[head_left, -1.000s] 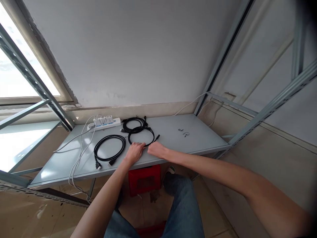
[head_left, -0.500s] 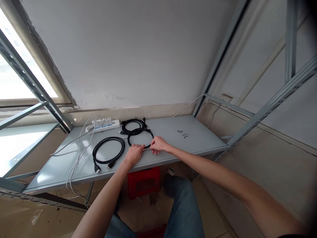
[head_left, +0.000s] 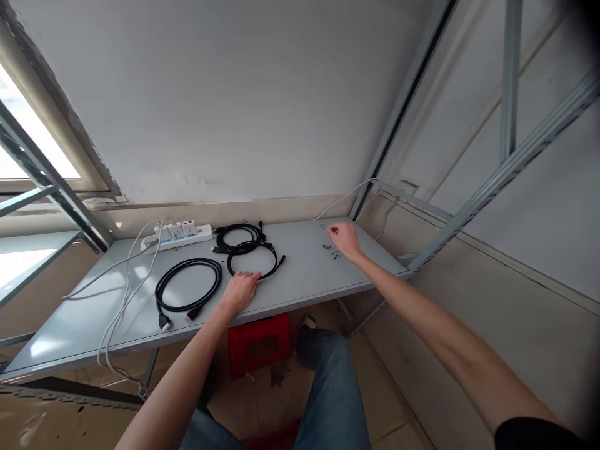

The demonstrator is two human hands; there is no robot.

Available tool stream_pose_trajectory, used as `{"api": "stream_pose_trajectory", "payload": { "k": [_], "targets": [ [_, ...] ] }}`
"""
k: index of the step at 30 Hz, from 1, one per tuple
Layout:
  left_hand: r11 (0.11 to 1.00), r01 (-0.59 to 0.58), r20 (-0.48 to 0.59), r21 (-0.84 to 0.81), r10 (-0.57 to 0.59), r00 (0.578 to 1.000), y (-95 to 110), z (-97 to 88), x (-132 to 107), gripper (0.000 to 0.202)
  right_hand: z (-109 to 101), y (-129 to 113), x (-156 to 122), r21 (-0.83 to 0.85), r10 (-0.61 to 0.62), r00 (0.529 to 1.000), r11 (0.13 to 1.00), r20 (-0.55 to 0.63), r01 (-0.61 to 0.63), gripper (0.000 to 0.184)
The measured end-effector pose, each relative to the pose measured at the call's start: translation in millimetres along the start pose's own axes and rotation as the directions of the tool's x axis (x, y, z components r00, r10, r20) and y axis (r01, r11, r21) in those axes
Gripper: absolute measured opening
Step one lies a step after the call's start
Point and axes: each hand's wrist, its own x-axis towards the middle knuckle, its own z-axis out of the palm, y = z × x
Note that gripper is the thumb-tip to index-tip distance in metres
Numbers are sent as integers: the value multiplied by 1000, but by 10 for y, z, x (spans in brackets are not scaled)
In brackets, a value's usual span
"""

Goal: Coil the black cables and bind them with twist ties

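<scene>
My left hand (head_left: 241,291) lies at the near side of a coiled black cable (head_left: 270,247), its fingers closed on the coil's lower edge. One end of that cable sticks out to the right, with a dark connector (head_left: 283,258). Toward the right end of the shelf, my right hand (head_left: 344,239) is raised with thumb and fingers pinched. A thin wire-like loop (head_left: 323,226) shows at its fingertips, likely a twist tie. Just in front of this hand lie two small black twist ties (head_left: 334,255).
Another black cable coil (head_left: 162,281) with HDMI-like plugs lies to the left. Behind the held coil, a further coil (head_left: 225,228) partly overlaps it. A white power strip (head_left: 201,234) stands by the wall, and white cords (head_left: 122,299) hang over the front edge. Metal posts (head_left: 403,112) frame the shelf.
My right hand has left the coil and moved right, over toward the twist ties. The cable's end now shows free of the hand. My left hand stays on the coil; the view has shifted slightly right.
</scene>
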Motion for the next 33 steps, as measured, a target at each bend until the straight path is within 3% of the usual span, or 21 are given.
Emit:
{"api": "stream_pose_trajectory", "payload": {
  "k": [3, 6, 10, 13, 18, 22, 26, 30, 33],
  "targets": [
    [1000, 0, -13, -6, 0, 1000, -14, 27, 2, 29, 237, 490, -195, -209, 129, 987, 972, 94, -107, 21],
    [1000, -1, -19, -3, 1, 1000, -26, 45, 2, 30, 359, 749, -258, -216, 192, 965, 965, 180, -151, 23],
    [1000, -1, -9, 4, 1, 1000, -33, 49, 0, 32, 257, 968, -54, -191, 253, 967, 950, 18, -245, 40],
    [1000, 1, -12, -3, -1, 1000, -34, 51, 2, 32, 145, 1205, 23, -262, 293, 956, 922, -10, -285, 41],
    [1000, -19, -39, -21, 18, 999, -27, 58, 4, 29, 251, 1590, -282, -472, 379, 925, 821, 29, -322, 47],
    [998, -55, -140, -16, 53, 989, -8, 22, -56, 28, 407, 1721, -440, -546, 309, 951, 801, 28, -245, 48],
    [994, -107, -214, 30, 111, 970, 62, -55, -161, 29, 454, 1815, -378, -566, 298, 954, 790, 20, -235, 48],
    [981, -190, -182, 36, 193, 964, 244, -62, -227, 32, 500, 1910, -325, -553, 314, 949, 796, 30, -246, 51],
    [969, -246, -82, -27, 243, 967, 421, -7, -230, 34, 517, 1919, -330, -548, 333, 943, 794, 29, -263, 49]
  ]
}}
